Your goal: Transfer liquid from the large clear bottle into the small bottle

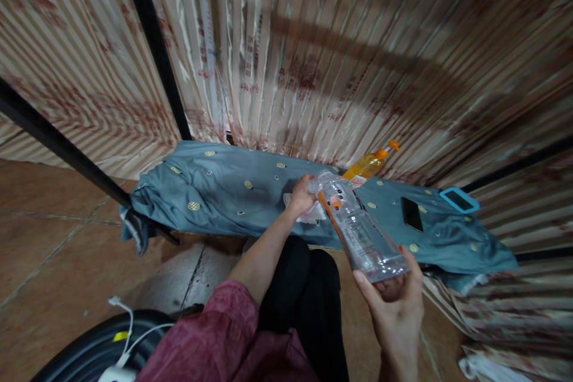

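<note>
A clear plastic bottle [358, 230] with an orange-edged printed label is held tilted in front of me, its neck to the upper left and its base to the lower right. My left hand [304, 196] is closed at the neck end. Around the base, my right hand [396, 301] grips with thumb and fingers on opposite sides. Just behind the clear bottle is an amber pump bottle [367, 166] with an orange pump head, partly hidden by it. Under my left hand, a crumpled white piece [312, 213], perhaps tissue or wrapping, lies on the cloth.
A grey-blue cloth [228, 203] with a pineapple print covers the low bench. On its right part lie a black phone [412, 213] and a blue-framed device [459, 200]. Dark metal poles [154, 42] stand before the striped sheeting. A black round object [147, 334] with white cables sits lower left.
</note>
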`<state>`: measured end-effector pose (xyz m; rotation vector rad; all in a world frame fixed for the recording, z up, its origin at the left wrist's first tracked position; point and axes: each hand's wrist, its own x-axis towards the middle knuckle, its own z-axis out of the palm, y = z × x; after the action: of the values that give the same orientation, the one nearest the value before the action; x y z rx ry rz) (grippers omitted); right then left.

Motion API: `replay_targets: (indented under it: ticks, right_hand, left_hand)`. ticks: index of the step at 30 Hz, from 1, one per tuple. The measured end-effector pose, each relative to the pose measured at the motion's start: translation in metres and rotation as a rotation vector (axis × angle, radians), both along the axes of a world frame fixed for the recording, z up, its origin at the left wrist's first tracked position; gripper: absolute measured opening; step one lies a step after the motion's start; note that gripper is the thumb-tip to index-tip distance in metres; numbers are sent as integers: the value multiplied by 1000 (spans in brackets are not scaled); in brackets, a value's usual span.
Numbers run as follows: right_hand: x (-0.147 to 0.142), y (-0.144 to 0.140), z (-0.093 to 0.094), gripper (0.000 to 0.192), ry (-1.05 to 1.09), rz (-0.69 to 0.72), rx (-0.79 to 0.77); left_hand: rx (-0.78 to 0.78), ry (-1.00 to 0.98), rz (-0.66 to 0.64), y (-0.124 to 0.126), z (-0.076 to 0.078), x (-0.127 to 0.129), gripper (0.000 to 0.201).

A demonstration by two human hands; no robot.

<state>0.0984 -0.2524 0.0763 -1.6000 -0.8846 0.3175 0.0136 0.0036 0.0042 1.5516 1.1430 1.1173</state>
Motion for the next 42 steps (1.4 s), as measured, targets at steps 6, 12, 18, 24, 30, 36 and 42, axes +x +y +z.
replay_targets:
  ticks: [6,12,18,24,30,36,42]
  right_hand:
    - [-2,0,2,117,8,-16,-2]
    - [-2,0,1,120,8,-8,12]
    - [-2,0,1,121,-2,4,5]
    - [-1,0,2,117,9,15,10]
    - [0,0,2,117,8,9,10]
    - [0,0,1,113,-32,9,14]
    - [0,0,1,115,-24,0,6]
  left_hand:
    - [19,10,-6,1,-1,1,39]
    - [16,23,0,1,3,-1,38]
    - [4,22,6,0,4,-1,36]
    - [-2,23,1,0,4,-1,37]
    - [6,16,-5,0,3,-1,40]
    - [20,14,3,1,1,0,37]
    - [14,11,-8,2,-2,1,39]
